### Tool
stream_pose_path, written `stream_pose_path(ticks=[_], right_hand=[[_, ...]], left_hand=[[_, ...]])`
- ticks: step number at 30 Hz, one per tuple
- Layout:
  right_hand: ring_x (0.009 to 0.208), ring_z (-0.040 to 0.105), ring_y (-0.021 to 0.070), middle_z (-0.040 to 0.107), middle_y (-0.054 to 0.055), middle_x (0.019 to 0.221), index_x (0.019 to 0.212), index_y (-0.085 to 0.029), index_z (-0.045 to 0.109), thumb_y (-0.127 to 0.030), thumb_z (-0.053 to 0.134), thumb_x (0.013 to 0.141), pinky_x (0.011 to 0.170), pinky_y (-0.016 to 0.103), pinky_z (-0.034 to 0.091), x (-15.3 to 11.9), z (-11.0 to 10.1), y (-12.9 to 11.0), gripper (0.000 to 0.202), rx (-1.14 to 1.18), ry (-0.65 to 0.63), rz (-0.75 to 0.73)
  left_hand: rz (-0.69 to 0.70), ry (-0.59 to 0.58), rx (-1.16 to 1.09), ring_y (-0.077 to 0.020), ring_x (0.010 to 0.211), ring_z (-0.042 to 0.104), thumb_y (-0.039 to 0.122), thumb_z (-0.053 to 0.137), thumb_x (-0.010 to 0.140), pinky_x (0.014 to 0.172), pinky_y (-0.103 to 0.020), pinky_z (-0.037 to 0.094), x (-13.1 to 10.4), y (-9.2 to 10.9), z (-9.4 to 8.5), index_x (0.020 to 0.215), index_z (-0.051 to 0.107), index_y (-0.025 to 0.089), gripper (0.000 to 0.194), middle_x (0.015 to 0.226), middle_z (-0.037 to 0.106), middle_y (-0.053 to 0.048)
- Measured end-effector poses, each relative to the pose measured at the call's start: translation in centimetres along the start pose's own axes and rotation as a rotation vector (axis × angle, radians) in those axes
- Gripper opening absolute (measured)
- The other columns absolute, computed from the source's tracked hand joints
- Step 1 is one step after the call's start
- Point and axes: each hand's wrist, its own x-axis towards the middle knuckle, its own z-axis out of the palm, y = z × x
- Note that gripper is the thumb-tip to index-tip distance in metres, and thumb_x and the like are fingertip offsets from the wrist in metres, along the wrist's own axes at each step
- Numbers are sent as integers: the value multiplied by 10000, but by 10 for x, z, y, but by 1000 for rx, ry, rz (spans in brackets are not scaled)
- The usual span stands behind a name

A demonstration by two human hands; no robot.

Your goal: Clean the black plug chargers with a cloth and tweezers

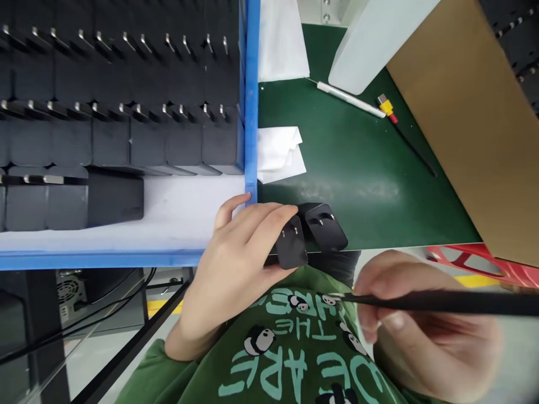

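Observation:
My left hand (pixel 240 264) is closed round a black plug adapter (pixel 292 244) with two metal prongs, at the front edge of the green mat. Just right of it, a second black adapter (pixel 326 227) rests on the mat, prongs showing. My right hand (pixel 421 320), partly blurred, pinches a long thin black tool (pixel 455 302) with a narrow metallic tip pointing left toward the held adapter, not touching it. Rows of black adapters (pixel 147 137) fill much of the blue-edged tray (pixel 189 207) on the left.
White cloths (pixel 280 151) lie beside the blue rim. Farther back are a white pen-like tool (pixel 349 99), a cable with a yellow and red connector (pixel 387 108) and a white container (pixel 370 45). A brown board (pixel 467 123) slants along the right side.

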Motion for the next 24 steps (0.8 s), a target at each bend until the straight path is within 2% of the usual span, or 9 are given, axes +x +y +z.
stream_pose_path(ticks=[2, 4, 6, 9, 11, 14, 19, 22, 24], right_hand=[[561, 700, 96, 699, 40, 1047, 1143, -229, 638, -53, 594, 905, 377, 177, 556, -6, 4, 12, 299, 75, -10, -44], [689, 757, 125, 708, 58, 1121, 1179, -212, 614, -50, 628, 899, 474, 183, 624, -8, 6, 19, 324, 54, -13, -99], [830, 787, 182, 750, 63, 1101, 1166, -213, 620, -110, 679, 900, 629, 251, 686, -6, 9, 22, 292, -71, -10, -200], [1002, 775, 244, 792, 60, 988, 1082, -218, 628, -160, 640, 942, 803, 356, 690, -2, 21, 20, 152, -300, 32, -314], [1045, 762, 250, 791, 63, 946, 1011, -211, 620, -151, 590, 966, 823, 348, 682, -2, 34, 20, 81, -387, 124, -310], [1038, 763, 245, 781, 53, 915, 963, -215, 604, -150, 587, 962, 797, 290, 679, -4, 48, 23, 67, -448, 196, -312], [998, 775, 253, 771, 65, 919, 938, -202, 594, -150, 593, 954, 787, 282, 682, -8, 54, 27, 55, -484, 230, -334], [984, 779, 250, 771, 50, 901, 914, -210, 599, -169, 597, 954, 774, 287, 684, -9, 56, 25, 58, -497, 269, -311], [992, 777, 239, 776, 32, 892, 892, -224, 593, -186, 585, 965, 783, 270, 679, -9, 57, 23, 82, -544, 241, -264]], left_hand=[[-3, -1, 6, -218, 1036, 694, 165, 723, 828, 1155, -411, 339, 0, 1, -1, 1229, 553, 157, 436, 1126, 722, -71], [-5, -3, 13, -219, 1039, 692, 167, 721, 833, 1156, -411, 341, 0, 1, -2, 1228, 554, 158, 429, 1130, 722, -74], [-4, -9, 12, -219, 1035, 694, 169, 714, 842, 1153, -411, 342, 0, 1, -3, 1228, 552, 159, 419, 1131, 724, -74], [11, -27, 6, -229, 1054, 693, 195, 696, 868, 1149, -415, 338, 0, 0, -3, 1241, 544, 152, 405, 1150, 720, -89], [19, -33, 10, -237, 1081, 686, 217, 686, 885, 1151, -418, 335, 0, 0, -3, 1254, 536, 147, 404, 1175, 714, -103], [15, -34, 9, -232, 1090, 682, 225, 666, 905, 1153, -416, 332, 1, 0, -3, 1260, 534, 141, 388, 1189, 709, -108], [14, -33, -3, -231, 1088, 685, 257, 649, 923, 1155, -416, 333, 0, 1, -5, 1254, 547, 136, 366, 1184, 711, -109], [10, -27, -2, -232, 1076, 690, 242, 649, 917, 1152, -416, 339, 0, 1, -5, 1252, 547, 144, 363, 1182, 713, -106], [13, -26, 0, -233, 1074, 689, 244, 656, 910, 1149, -417, 343, 0, 0, -4, 1245, 547, 142, 366, 1181, 714, -107]])
